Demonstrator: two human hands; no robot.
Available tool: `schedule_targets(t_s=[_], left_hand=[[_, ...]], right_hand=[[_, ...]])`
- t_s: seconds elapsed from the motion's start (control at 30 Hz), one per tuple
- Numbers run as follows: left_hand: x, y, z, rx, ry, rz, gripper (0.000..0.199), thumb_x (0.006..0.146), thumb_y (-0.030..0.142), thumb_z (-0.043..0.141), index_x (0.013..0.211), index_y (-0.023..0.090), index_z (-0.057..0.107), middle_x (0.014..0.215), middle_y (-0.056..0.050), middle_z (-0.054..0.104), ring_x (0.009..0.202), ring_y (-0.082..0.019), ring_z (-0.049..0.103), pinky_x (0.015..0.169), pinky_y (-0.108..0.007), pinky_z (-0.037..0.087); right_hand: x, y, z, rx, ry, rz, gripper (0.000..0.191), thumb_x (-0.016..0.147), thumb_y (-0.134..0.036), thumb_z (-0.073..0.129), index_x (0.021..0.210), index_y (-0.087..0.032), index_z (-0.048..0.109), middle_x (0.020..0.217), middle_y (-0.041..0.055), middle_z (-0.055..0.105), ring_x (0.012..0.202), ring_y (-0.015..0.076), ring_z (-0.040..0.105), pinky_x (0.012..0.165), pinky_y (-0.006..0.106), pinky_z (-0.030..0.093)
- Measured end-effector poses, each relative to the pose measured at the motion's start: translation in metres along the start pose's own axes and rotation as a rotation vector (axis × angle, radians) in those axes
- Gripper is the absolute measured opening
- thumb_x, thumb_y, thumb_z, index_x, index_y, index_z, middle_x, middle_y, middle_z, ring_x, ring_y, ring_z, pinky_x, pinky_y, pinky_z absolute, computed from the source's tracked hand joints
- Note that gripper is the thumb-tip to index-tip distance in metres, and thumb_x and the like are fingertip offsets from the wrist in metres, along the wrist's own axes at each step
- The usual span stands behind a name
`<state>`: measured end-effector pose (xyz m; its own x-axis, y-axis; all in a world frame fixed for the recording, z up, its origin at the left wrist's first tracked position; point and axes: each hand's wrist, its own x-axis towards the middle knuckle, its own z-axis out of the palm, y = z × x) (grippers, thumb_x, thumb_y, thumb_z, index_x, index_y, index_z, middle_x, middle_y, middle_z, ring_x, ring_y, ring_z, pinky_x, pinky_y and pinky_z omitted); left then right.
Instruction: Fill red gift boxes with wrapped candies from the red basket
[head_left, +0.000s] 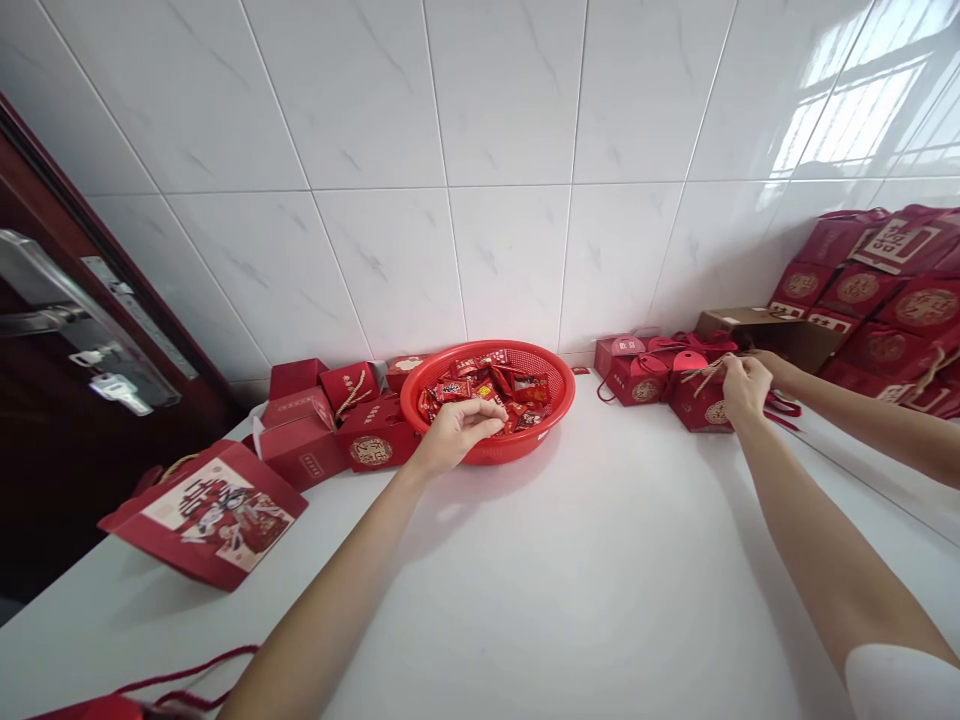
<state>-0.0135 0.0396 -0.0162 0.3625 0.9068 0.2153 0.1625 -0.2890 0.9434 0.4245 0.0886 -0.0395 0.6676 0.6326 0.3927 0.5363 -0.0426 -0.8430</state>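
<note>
My left hand [463,430] is at the near rim of a round red plastic basket [489,455]. Thumb and fingertips are drawn together in a pinch; whatever may be between them is too hidden to make out. Red-wrapped candies [527,387] fill the basket. To the right, my right hand [745,388] pinches the twine handle at the top of a small red gift box [694,405] with a gold round emblem. That box sits on the white table. Another person's hand [771,368] reaches in from the right, just behind mine.
More red gift boxes [304,445] stand left of the basket, beside a larger red gift bag [217,510]. Two-high stacked boxes [885,310] and an open brown carton [750,320] stand at the right. The tiled wall [510,250] bounds the table [570,580]; a door [67,330] is at left.
</note>
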Motion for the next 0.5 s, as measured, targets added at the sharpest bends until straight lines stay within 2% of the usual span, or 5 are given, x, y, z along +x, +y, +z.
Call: schedule_targets(t_s=[0.1,0.27,0.37,0.5], left_hand=[[0.0004,-0.0007,-0.0010,0.000,0.001,0.012,0.034,0.073,0.046,0.077,0.088,0.016,0.075,0.099,-0.009,0.076,0.100,-0.026,0.069,0.098,-0.042,0.052],[0.0009,-0.0019,-0.0018,0.001,-0.005,0.011,0.035,0.072,0.046,0.077,0.089,0.016,0.075,0.097,-0.009,0.076,0.098,-0.026,0.069,0.097,-0.043,0.053],[0.0003,-0.0016,-0.0014,-0.002,-0.008,0.010,0.032,0.072,0.045,0.077,0.088,0.017,0.075,0.096,-0.008,0.076,0.097,-0.025,0.069,0.097,-0.042,0.053],[-0.0003,-0.0013,-0.0009,-0.003,-0.008,0.010,0.030,0.073,0.043,0.076,0.086,0.017,0.075,0.096,-0.009,0.076,0.096,-0.025,0.069,0.097,-0.041,0.052]], right_hand=[[-0.0050,-0.0039,-0.0002,0.140,0.067,0.073,0.007,0.078,-0.025,0.041,0.071,-0.028,0.040,0.061,0.0085,0.064,0.071,0.0252,0.064,0.072,0.037,0.051],[-0.0104,-0.0072,0.0006,0.238,0.078,0.094,0.013,0.077,-0.020,0.047,0.067,-0.027,0.043,0.059,0.0040,0.058,0.070,0.0232,0.063,0.071,0.034,0.051],[-0.0073,-0.0049,0.0050,0.213,0.088,0.099,0.011,0.077,-0.021,0.047,0.068,-0.027,0.045,0.063,0.0042,0.058,0.071,0.0226,0.062,0.072,0.034,0.050],[-0.0023,0.0006,0.0091,0.070,0.122,0.089,0.009,0.079,-0.030,0.047,0.072,-0.026,0.046,0.075,0.0097,0.063,0.077,0.0252,0.061,0.079,0.038,0.047]])
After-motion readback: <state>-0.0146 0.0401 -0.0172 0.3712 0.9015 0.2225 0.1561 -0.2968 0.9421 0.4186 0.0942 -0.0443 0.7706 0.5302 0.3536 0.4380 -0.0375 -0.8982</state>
